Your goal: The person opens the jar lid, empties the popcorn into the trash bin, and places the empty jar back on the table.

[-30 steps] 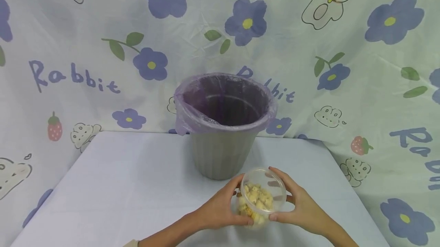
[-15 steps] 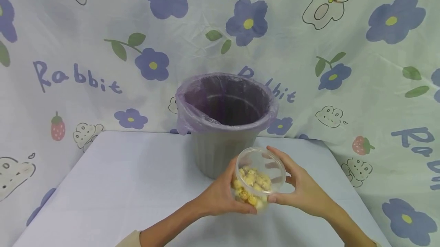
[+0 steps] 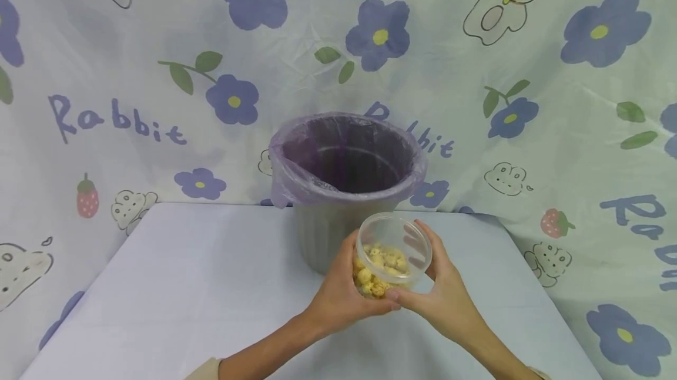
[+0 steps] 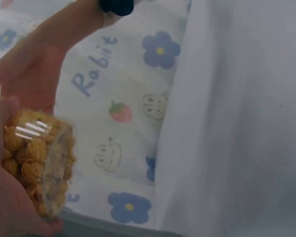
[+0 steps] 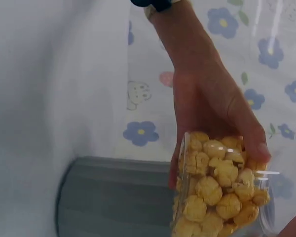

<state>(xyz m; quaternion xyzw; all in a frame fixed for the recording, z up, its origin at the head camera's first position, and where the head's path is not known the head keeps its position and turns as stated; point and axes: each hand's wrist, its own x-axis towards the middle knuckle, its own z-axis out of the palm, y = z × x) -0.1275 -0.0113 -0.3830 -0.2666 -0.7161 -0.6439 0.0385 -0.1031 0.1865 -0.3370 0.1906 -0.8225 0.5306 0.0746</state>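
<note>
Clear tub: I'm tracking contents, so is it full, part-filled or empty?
Part-filled: in the head view, popcorn sits in the clear tub, with bare tub wall showing above.

A flat white tabletop (image 3: 211,286) forms the support surface. A grey ribbed waste bin (image 3: 324,233) stands upright directly on it, toward the far edge.

Head view: diffuse, moderately bright light; faint, soft-edged shadows on the bench (image 3: 227,262); interior of the bin (image 3: 328,230) dark. Wrist views: dimmer, hazy and softly focused, with short white glare streaks on the clear container (image 4: 33,131) in both.
</note>
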